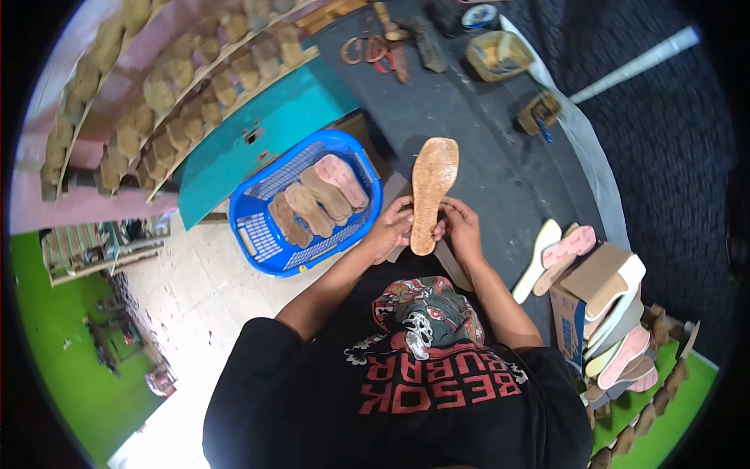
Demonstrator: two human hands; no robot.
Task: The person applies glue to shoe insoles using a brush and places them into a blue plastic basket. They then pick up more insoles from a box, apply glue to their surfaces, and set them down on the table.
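A tan, shiny shoe insole (433,176) stands upright in front of my chest, its wide toe end pointing away from me. My left hand (392,228) is closed at the left edge of its narrow heel part, fingers bent. On the opposite edge, my right hand (461,227) pinches the insole between thumb and fingers. Parts of the fingertips are hidden behind it. To the left of my left hand is a blue plastic basket (244,205) holding several brown insoles (308,207) and a pink one (341,178).
The dark worktable (488,168) carries a hammer (388,22), red-handled pliers (380,61), a yellowish tub (500,56) and a glue pot with a brush (539,114). At right are loose insoles (539,258) and a cardboard box (598,275). Shoe lasts (180,70) line shelves at left.
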